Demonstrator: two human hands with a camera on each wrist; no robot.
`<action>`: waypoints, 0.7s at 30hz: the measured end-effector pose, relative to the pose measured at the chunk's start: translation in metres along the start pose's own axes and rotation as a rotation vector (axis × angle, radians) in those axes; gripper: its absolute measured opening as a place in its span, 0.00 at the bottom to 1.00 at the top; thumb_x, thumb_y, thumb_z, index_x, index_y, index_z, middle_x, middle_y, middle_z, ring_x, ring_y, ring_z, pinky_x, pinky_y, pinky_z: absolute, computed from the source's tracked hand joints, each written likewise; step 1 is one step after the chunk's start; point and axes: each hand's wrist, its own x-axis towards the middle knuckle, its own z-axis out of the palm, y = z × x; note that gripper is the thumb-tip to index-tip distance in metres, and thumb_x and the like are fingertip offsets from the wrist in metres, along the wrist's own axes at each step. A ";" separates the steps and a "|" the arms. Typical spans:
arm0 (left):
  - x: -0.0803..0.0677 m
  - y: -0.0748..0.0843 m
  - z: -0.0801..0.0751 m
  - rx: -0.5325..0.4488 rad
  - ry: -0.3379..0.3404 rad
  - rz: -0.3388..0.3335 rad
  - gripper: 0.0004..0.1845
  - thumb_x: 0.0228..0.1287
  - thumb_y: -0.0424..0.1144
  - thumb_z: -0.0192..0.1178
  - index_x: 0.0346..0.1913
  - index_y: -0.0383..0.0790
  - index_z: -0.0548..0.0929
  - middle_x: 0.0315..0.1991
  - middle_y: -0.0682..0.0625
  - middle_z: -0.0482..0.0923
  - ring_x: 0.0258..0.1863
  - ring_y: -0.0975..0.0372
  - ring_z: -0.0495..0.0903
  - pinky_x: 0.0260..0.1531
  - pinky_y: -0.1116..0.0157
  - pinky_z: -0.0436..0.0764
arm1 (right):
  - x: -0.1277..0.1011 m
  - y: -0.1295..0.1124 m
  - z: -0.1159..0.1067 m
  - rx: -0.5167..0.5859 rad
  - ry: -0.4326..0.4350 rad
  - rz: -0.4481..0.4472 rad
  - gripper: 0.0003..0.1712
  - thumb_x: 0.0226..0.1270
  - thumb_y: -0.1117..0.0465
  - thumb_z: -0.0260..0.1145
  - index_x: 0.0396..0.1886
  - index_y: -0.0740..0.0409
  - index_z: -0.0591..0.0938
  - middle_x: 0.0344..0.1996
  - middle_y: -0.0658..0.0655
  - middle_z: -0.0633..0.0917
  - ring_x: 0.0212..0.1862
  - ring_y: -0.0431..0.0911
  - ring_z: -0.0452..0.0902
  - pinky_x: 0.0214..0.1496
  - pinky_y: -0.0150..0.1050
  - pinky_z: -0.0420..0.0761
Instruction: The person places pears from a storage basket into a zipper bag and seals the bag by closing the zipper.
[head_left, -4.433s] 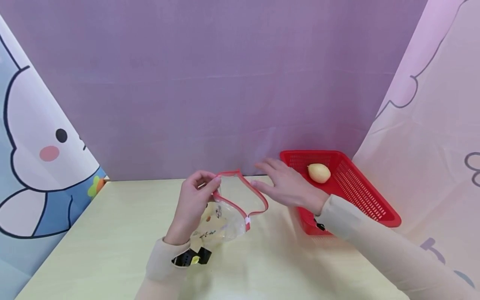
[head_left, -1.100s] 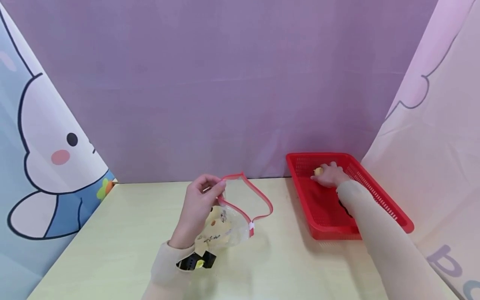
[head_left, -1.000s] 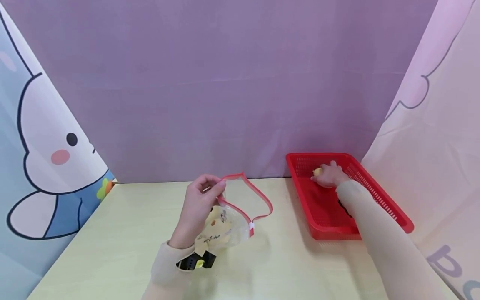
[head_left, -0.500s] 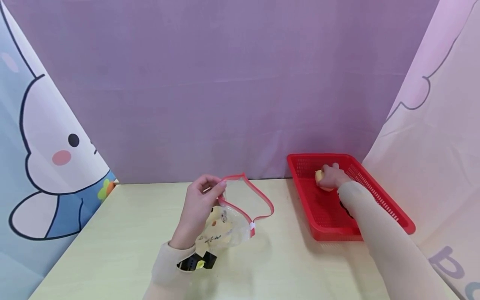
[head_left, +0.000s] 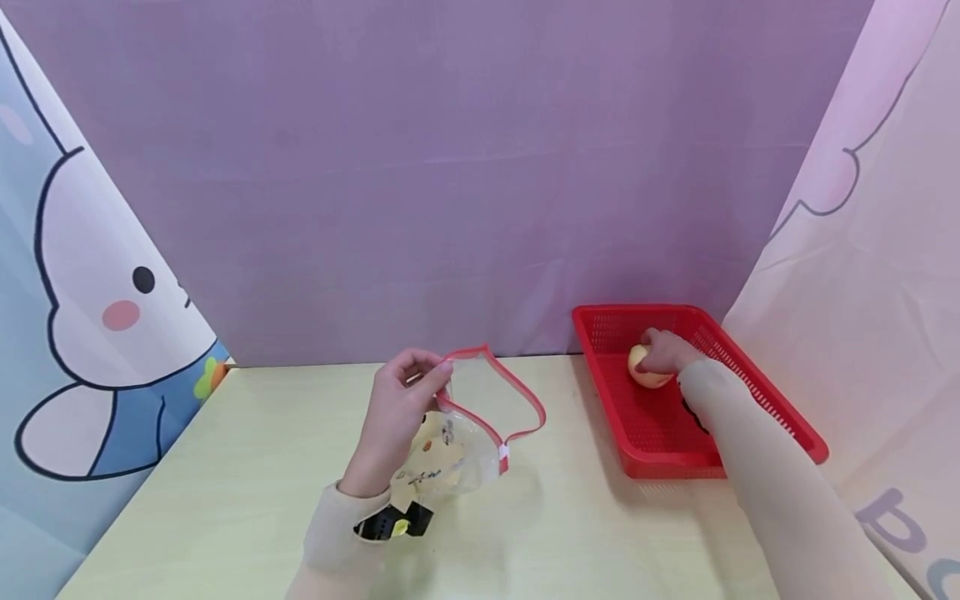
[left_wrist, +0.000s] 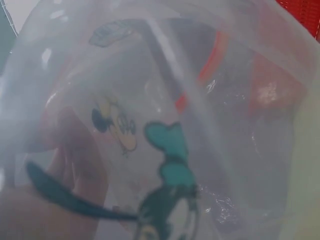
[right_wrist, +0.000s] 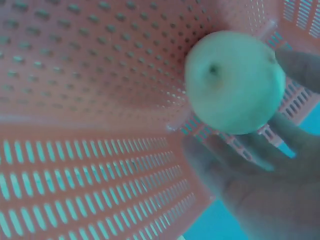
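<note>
My left hand [head_left: 393,417] pinches the red rim of a clear plastic zip bag [head_left: 468,462] between thumb and fingers. The bag's mouth gapes toward the right, with a white slider at its near corner. In the left wrist view, cartoon prints cover the bag's film [left_wrist: 240,150]. My right hand [head_left: 666,352] reaches into the red basket [head_left: 626,454] and grips a pale yellow pear [head_left: 647,371] from its right side. The right wrist view has the pear [right_wrist: 232,82] with its dark blossom end showing, and the fingers [right_wrist: 240,180] curved around its side and underneath.
The basket stands at the right on a light wooden table [head_left: 262,467], near the purple backdrop [head_left: 450,167]. Its perforated wall [right_wrist: 85,175] surrounds the right hand. Printed cloths hang at both sides, a cartoon one [head_left: 112,275] on the left.
Since the earliest frame, my right hand has left the bag's mouth and gone into the basket to the pear. Lately its fingers have shifted and more of the pear shows. The left hand keeps its pinch.
</note>
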 end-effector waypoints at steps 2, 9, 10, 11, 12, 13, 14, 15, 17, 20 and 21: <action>0.000 0.000 0.000 0.000 -0.001 0.001 0.07 0.73 0.34 0.62 0.47 0.33 0.80 0.38 0.35 0.76 0.29 0.57 0.78 0.31 0.64 0.86 | -0.006 -0.003 0.002 0.075 -0.065 0.036 0.48 0.50 0.54 0.77 0.69 0.62 0.66 0.55 0.67 0.74 0.56 0.62 0.70 0.52 0.54 0.83; 0.000 0.000 0.000 -0.004 -0.010 0.000 0.07 0.73 0.34 0.62 0.47 0.33 0.80 0.38 0.35 0.76 0.29 0.57 0.78 0.31 0.64 0.86 | -0.054 -0.033 0.004 0.370 -0.194 0.274 0.71 0.36 0.49 0.86 0.81 0.43 0.54 0.67 0.66 0.63 0.65 0.67 0.63 0.52 0.55 0.85; 0.000 0.000 0.000 -0.005 -0.009 0.001 0.07 0.73 0.34 0.62 0.47 0.33 0.80 0.38 0.35 0.76 0.29 0.57 0.78 0.31 0.64 0.86 | -0.057 -0.035 0.004 0.381 -0.195 0.293 0.74 0.35 0.48 0.86 0.81 0.41 0.53 0.67 0.66 0.62 0.65 0.68 0.62 0.51 0.55 0.85; 0.000 0.000 0.000 -0.006 -0.009 0.001 0.08 0.73 0.34 0.62 0.47 0.33 0.80 0.38 0.34 0.76 0.28 0.57 0.78 0.31 0.64 0.86 | -0.058 -0.036 0.004 0.380 -0.196 0.298 0.75 0.34 0.47 0.86 0.82 0.41 0.51 0.68 0.67 0.61 0.65 0.69 0.62 0.50 0.56 0.85; 0.000 0.000 0.000 -0.006 -0.008 0.000 0.08 0.73 0.34 0.63 0.47 0.33 0.80 0.38 0.34 0.76 0.29 0.57 0.78 0.31 0.64 0.86 | -0.056 -0.035 0.005 0.350 -0.189 0.288 0.73 0.35 0.47 0.86 0.81 0.42 0.53 0.67 0.66 0.62 0.65 0.67 0.62 0.51 0.55 0.85; 0.000 0.000 0.000 -0.007 -0.007 -0.001 0.08 0.72 0.34 0.63 0.47 0.32 0.80 0.38 0.35 0.76 0.29 0.57 0.78 0.31 0.64 0.86 | -0.050 -0.033 0.007 0.277 -0.188 0.234 0.70 0.38 0.47 0.85 0.81 0.46 0.55 0.66 0.66 0.65 0.64 0.66 0.64 0.51 0.55 0.85; 0.000 0.000 0.000 -0.007 -0.006 -0.004 0.08 0.72 0.34 0.63 0.47 0.32 0.80 0.38 0.35 0.76 0.29 0.57 0.78 0.31 0.64 0.86 | -0.044 -0.029 0.008 0.205 -0.182 0.192 0.67 0.40 0.47 0.84 0.79 0.48 0.58 0.64 0.65 0.67 0.63 0.64 0.65 0.51 0.53 0.84; 0.000 0.000 0.000 -0.005 -0.004 -0.007 0.08 0.72 0.34 0.63 0.47 0.32 0.80 0.37 0.37 0.77 0.29 0.57 0.78 0.31 0.64 0.86 | -0.036 -0.025 0.010 0.132 -0.175 0.139 0.63 0.44 0.47 0.81 0.78 0.53 0.60 0.63 0.65 0.69 0.62 0.63 0.66 0.52 0.53 0.84; 0.000 0.001 0.000 -0.007 -0.002 -0.011 0.08 0.72 0.34 0.63 0.47 0.32 0.79 0.37 0.37 0.77 0.29 0.57 0.78 0.31 0.64 0.86 | -0.023 -0.017 0.013 0.046 -0.154 0.079 0.57 0.47 0.47 0.79 0.75 0.59 0.64 0.58 0.64 0.73 0.59 0.60 0.70 0.52 0.52 0.83; 0.000 0.001 0.000 -0.013 -0.003 -0.012 0.08 0.72 0.34 0.63 0.47 0.32 0.79 0.37 0.36 0.76 0.29 0.57 0.78 0.31 0.65 0.86 | -0.012 -0.011 0.013 0.013 -0.121 0.038 0.53 0.46 0.47 0.79 0.71 0.60 0.68 0.54 0.61 0.77 0.54 0.58 0.74 0.48 0.49 0.84; 0.000 0.001 0.000 -0.017 -0.003 -0.010 0.08 0.72 0.34 0.63 0.47 0.32 0.79 0.37 0.35 0.76 0.29 0.57 0.78 0.31 0.65 0.85 | -0.011 -0.011 0.012 0.017 -0.111 0.024 0.53 0.46 0.47 0.80 0.70 0.61 0.69 0.54 0.62 0.77 0.53 0.58 0.75 0.46 0.48 0.85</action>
